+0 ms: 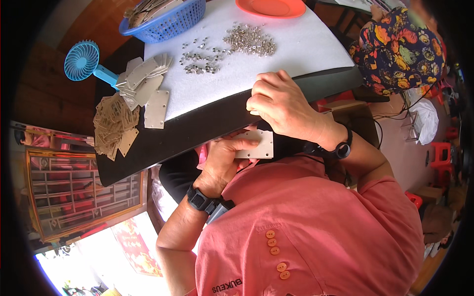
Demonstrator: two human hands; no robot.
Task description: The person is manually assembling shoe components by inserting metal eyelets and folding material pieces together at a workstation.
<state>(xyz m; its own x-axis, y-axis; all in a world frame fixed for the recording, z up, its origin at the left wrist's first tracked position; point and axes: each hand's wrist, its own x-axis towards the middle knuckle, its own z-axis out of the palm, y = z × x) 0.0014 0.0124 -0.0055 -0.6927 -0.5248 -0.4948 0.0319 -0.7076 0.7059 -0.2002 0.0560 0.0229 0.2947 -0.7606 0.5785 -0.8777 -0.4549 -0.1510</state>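
My left hand [228, 154] is closed on a flat beige plate [264, 144] with small holes along its edges, held over my lap just below the table edge. Above and to the right of it, my right hand [280, 102] has its fingers curled and pinched together near the table's front edge. Whatever is between those fingertips is too small or hidden to make out. Small silvery metal pieces [250, 39] lie heaped on the white table covering [296, 54], with several more scattered left of the heap.
On the table's left lie a pile of pale plates [144, 79] and a pile of browner ones [114, 126]. A blue handheld fan [82, 60] rests beside them. Farther back are a blue basket [170, 24] and a red dish [271, 7]. Another person [400, 49] sits at the right.
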